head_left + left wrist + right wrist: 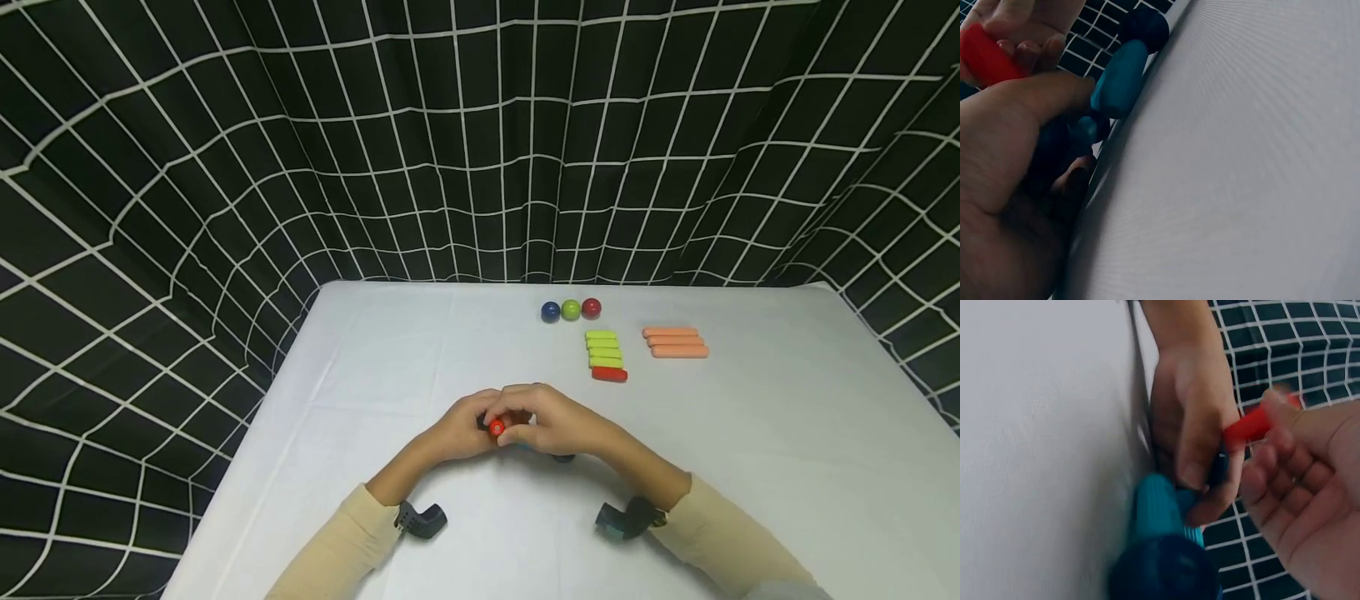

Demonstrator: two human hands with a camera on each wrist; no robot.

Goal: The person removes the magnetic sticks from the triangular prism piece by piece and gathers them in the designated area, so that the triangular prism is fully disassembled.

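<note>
My two hands meet low over the white table, seen in the head view. The left hand [459, 431] holds a dark blue ball of a joined piece made of balls and teal rods. One teal rod [1121, 81] and a dark blue ball [1165, 569] at its end stick out past the left fingers. Between thumb and fingertips, the right hand [558, 423] pinches a short red rod [1254, 425]. The red rod's near end touches or almost touches the ball in the left hand; fingers hide the exact contact.
Behind the hands lie several lime-green rods [604, 342] with another red rod [610, 375] beside them. Three orange rods [675, 342] are to their right. Farther back sit a blue ball [551, 312], a green ball [571, 310] and a red ball [591, 308].
</note>
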